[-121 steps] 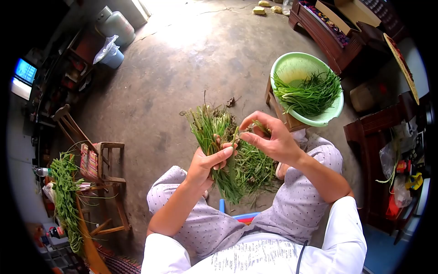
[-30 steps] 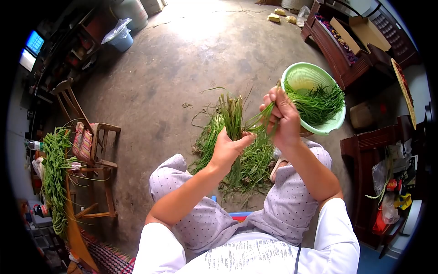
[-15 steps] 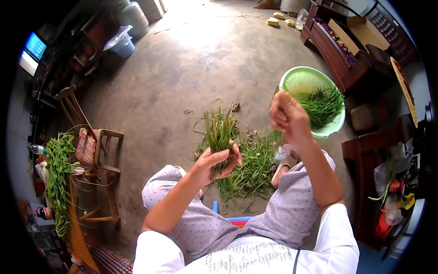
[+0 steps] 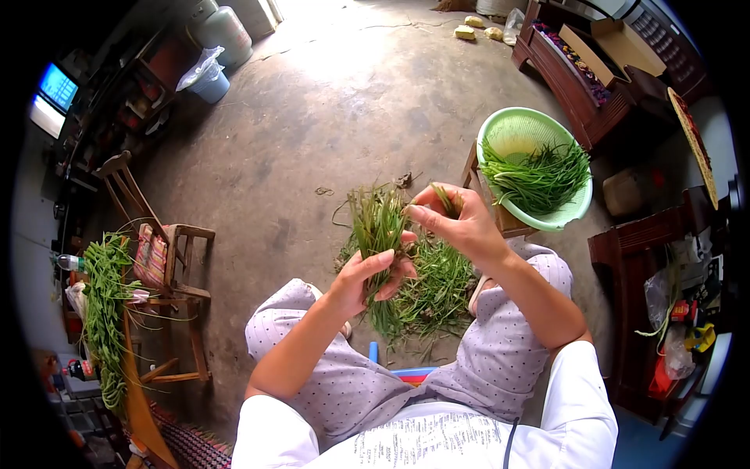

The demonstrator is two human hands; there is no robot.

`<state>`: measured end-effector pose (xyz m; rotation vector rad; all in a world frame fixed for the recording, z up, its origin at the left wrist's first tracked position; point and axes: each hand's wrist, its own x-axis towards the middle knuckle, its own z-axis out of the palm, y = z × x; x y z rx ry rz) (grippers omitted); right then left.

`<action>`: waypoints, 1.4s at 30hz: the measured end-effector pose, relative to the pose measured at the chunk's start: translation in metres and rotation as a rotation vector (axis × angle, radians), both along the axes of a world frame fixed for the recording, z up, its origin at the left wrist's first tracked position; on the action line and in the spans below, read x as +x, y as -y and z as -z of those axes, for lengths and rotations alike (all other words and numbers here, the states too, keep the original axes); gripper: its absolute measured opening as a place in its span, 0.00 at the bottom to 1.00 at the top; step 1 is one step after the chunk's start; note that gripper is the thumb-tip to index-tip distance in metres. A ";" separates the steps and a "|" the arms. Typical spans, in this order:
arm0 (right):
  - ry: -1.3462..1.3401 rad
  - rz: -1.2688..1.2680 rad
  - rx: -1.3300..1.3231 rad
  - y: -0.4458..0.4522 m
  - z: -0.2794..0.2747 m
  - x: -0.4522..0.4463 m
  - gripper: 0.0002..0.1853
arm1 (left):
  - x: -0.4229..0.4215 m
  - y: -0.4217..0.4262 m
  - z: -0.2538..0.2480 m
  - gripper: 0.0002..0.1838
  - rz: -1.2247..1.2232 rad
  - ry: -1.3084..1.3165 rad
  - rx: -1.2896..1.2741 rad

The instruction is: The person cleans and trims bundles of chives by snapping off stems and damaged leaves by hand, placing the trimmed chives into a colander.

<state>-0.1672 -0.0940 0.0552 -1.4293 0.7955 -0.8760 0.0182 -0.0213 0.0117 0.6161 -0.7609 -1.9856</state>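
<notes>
My left hand (image 4: 361,283) is closed around an upright bunch of garlic chives (image 4: 376,223), its tips brownish green. My right hand (image 4: 467,227) is beside the top of that bunch, thumb and forefinger pinched at its edge, with a few short chive stalks (image 4: 448,201) among its fingers. Below both hands, a loose heap of green stalks and trimmings (image 4: 437,285) lies on the floor between my feet. To the right, a light green plastic basket (image 4: 492,127) holds long cleaned-looking chives (image 4: 539,180).
The basket rests on a small wooden stool (image 4: 471,168). At left stand a wooden chair (image 4: 187,232) and a ledge draped with leafy greens (image 4: 105,289). A blue bin (image 4: 209,84) and a gas cylinder (image 4: 224,35) are farther back. Dark wooden furniture (image 4: 574,94) lines the right.
My right hand has moved left and down from in front of the basket to the bunch. The left hand keeps its hold in nearly the same place.
</notes>
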 end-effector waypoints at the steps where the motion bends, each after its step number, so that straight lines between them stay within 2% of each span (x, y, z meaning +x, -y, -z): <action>1: 0.018 0.007 -0.033 0.002 0.003 -0.001 0.09 | 0.001 0.001 0.000 0.24 -0.027 -0.025 0.035; 8: 0.051 0.039 -0.026 0.003 -0.005 -0.011 0.07 | 0.005 0.003 0.006 0.17 -0.047 0.077 0.058; 11: 0.368 0.223 -0.048 0.010 -0.008 -0.021 0.06 | 0.012 0.004 0.016 0.17 0.021 0.105 0.015; 12: 0.368 0.221 -0.050 0.013 -0.010 -0.026 0.06 | 0.015 0.005 0.017 0.16 0.020 0.156 0.047; 14: 0.604 0.312 -0.097 0.017 -0.014 -0.035 0.05 | 0.021 0.005 0.019 0.16 0.020 0.208 0.078; 17: 0.673 0.393 -0.142 0.017 -0.028 -0.045 0.05 | 0.035 0.007 0.028 0.15 -0.022 0.421 0.188; 18: 0.673 0.395 -0.144 0.017 -0.029 -0.050 0.05 | 0.042 0.007 0.038 0.15 -0.020 0.421 0.187; 20: 0.735 0.445 -0.158 0.018 -0.030 -0.057 0.05 | 0.054 0.004 0.057 0.14 -0.290 0.576 0.391; 23: 0.675 0.422 -0.124 0.019 -0.030 -0.061 0.05 | 0.068 0.001 0.063 0.08 -0.539 0.440 0.458; 24: 0.615 0.400 -0.105 0.020 -0.026 -0.061 0.04 | 0.067 0.001 0.060 0.08 -0.536 0.442 0.458; 25: 0.616 0.404 -0.105 0.020 -0.022 -0.059 0.04 | 0.067 0.001 0.057 0.08 -0.590 0.432 0.389; 26: 0.503 0.332 -0.036 0.018 -0.017 -0.054 0.05 | 0.067 0.001 0.053 0.09 -0.642 0.422 0.321; 27: 0.389 0.258 0.033 0.017 -0.013 -0.049 0.05 | 0.062 0.002 0.042 0.12 -0.638 0.432 0.295; 28: 0.389 0.256 0.036 0.015 -0.010 -0.042 0.05 | 0.058 0.002 0.038 0.12 -0.641 0.433 0.299; 30: 0.243 0.191 0.101 0.009 -0.003 -0.028 0.03 | 0.052 0.002 0.031 0.14 -0.503 0.227 0.195; 31: 0.183 0.167 0.101 0.006 -0.001 -0.023 0.04 | 0.044 0.002 0.018 0.16 -0.506 0.317 0.227; 34: 0.107 0.101 0.141 0.000 0.004 -0.008 0.05 | 0.016 0.004 -0.005 0.08 -0.589 0.272 0.099; 38: 0.065 0.091 0.115 -0.005 0.015 0.005 0.06 | 0.001 0.008 -0.012 0.11 -0.508 0.214 0.022; 40: 0.062 0.084 0.076 -0.007 0.019 0.010 0.07 | -0.002 0.007 -0.013 0.13 -0.436 0.386 0.010; 42: 0.057 0.088 0.032 -0.009 0.020 0.013 0.08 | -0.005 0.008 -0.012 0.14 -0.458 0.417 -0.013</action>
